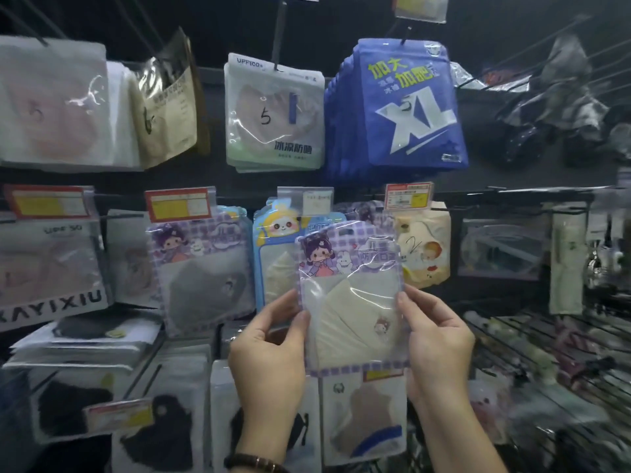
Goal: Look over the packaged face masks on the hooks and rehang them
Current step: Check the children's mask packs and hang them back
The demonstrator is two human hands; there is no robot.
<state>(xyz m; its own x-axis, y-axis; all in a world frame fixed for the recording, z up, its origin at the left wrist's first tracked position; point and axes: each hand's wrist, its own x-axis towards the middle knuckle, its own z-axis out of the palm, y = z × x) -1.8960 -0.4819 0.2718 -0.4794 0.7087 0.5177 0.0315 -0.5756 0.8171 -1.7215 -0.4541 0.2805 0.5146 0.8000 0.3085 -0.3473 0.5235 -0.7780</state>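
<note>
A purple checked mask packet (351, 295) with a cartoon girl and a cream mask inside is held up in front of the display, off its hook. My left hand (269, 349) pinches its left edge, thumb on the front. My right hand (437, 343) grips the right edge the same way. Behind it hang a matching purple packet with a grey mask (205, 268), a blue cartoon packet (273, 254) and a yellow packet (426, 247).
The upper row holds a white-green packet marked 5 (273, 114), a thick stack of blue XL packets (409, 104) and pale packets at left (54, 104). Price tags (177, 204) stick out on the hook ends. Wire racks with dark goods fill the right side (546, 353).
</note>
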